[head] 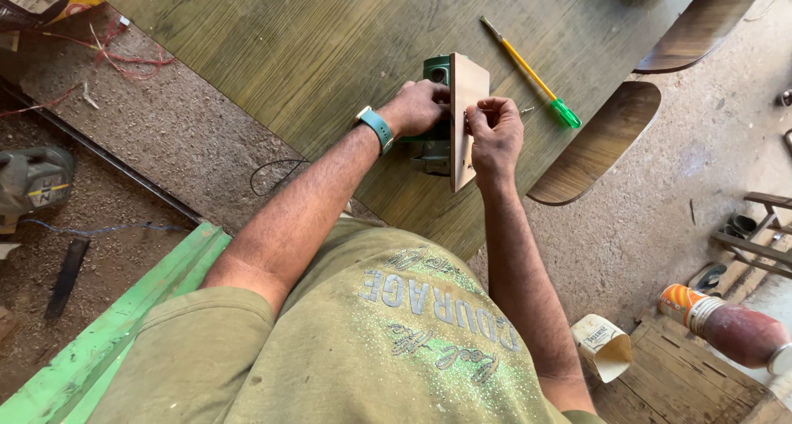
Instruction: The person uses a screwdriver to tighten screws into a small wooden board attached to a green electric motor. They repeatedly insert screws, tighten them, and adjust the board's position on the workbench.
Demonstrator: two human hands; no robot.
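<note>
Nearest my view is the olive shirt [388,341], and beyond it both forearms reach out over the bench [313,44]. My left hand [419,106] has its fingers curled tight around a green power tool [436,135] that rests on the bench, pinning it in place. My right hand [495,135] has its fingers pinched together on the near edge of a thin wooden panel [469,94], which stands on edge, its face pressed against the tool's side. The panel rises just beyond the right fingertips and sits between the two hands, touching both the tool and the right fingers.

To do this well, I judge the left hand should keep the tool from rocking while the right keeps the panel upright and flush, fingertips clear of the tool's working side. A yellow screwdriver with a green handle [532,73] lies beyond the right fingers, apart from them.
</note>
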